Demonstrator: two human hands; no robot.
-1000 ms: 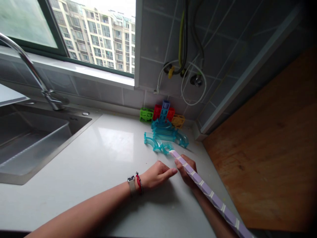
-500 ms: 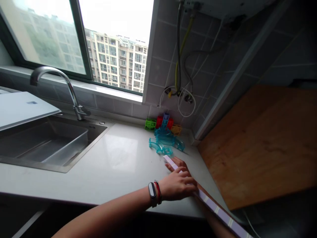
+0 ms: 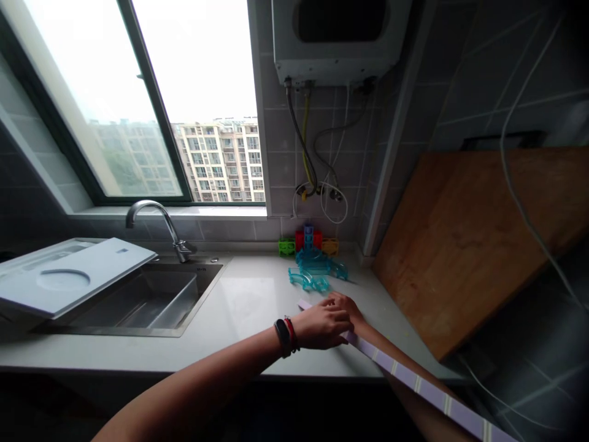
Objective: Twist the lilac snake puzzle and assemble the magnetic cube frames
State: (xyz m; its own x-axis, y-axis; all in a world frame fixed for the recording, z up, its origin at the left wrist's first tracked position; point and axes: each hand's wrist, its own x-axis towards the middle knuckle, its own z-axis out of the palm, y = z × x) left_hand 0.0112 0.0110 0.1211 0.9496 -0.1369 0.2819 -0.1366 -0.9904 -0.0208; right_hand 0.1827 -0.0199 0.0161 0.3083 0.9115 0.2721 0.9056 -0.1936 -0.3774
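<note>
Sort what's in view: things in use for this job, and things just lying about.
In use: purple strip, at the left hand and right hand.
Apparently just lying about: turquoise plastic pieces, green block, orange block, wooden board, white board.

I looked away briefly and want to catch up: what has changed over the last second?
The left hand has moved to the right, from over the bare counter onto the purple strip. The view has tilted up, bringing in the white wall unit. The right hand stays at the strip; the turquoise pieces stay put.
</note>
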